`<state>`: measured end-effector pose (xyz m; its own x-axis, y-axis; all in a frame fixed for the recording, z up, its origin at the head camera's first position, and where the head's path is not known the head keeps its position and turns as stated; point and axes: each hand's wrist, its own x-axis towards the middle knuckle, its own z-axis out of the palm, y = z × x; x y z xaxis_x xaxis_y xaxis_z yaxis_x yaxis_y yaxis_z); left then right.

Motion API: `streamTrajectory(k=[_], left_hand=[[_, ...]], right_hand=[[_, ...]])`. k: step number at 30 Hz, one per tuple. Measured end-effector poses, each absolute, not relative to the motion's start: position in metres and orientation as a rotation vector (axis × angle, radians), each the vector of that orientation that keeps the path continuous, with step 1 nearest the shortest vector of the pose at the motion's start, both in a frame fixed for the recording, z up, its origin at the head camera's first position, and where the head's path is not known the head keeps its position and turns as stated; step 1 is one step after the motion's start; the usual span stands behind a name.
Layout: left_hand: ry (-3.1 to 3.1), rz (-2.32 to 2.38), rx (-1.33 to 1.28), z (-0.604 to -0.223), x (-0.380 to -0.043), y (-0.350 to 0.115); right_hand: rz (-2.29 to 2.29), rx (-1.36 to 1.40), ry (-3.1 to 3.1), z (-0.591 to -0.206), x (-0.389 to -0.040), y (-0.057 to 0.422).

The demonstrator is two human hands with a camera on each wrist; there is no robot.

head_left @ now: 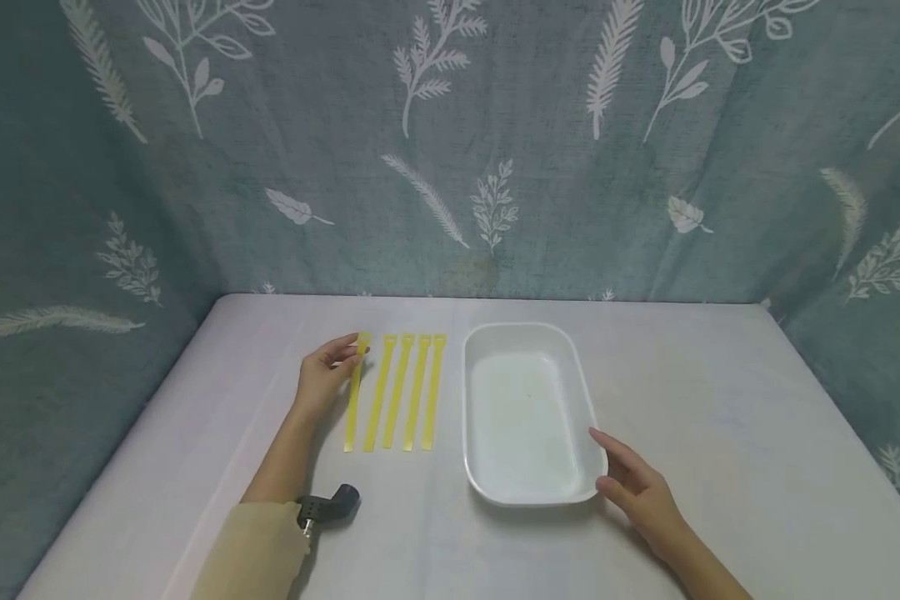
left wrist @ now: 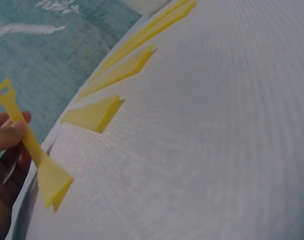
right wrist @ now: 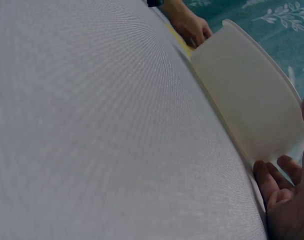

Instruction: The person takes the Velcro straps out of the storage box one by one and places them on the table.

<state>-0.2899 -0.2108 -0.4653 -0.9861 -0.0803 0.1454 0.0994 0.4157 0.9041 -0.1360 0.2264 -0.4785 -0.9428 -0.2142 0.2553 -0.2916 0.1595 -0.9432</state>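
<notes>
My left hand (head_left: 321, 379) pinches the leftmost yellow hook-and-loop cable tie (head_left: 352, 408) near its slotted head, between thumb and fingers. In the left wrist view the head of this tie (left wrist: 31, 142) is raised, while its wide-looking tail end slopes down to the table. To its right lie several more yellow cable ties (head_left: 397, 396), side by side in a row. A white rectangular tray (head_left: 528, 408) stands right of the row. My right hand (head_left: 641, 496) rests at the tray's near right corner, thumb and fingers loosely bent against its rim and outer wall.
A white cloth (head_left: 720, 417) covers the table. Patterned blue-green curtains (head_left: 450, 208) hang behind it and at both sides. A black wrist camera mount (head_left: 330, 506) sticks out from the left sleeve, over the table's near side.
</notes>
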Motion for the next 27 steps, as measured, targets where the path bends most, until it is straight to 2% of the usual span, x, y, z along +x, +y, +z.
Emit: streamTrajectory(k=[27], left_hand=[[-2.577, -1.465, 0.177, -0.480, -0.299, -0.206]], right_hand=[[1.951, 0.520, -2.344, -0.478, -0.135, 0.228]])
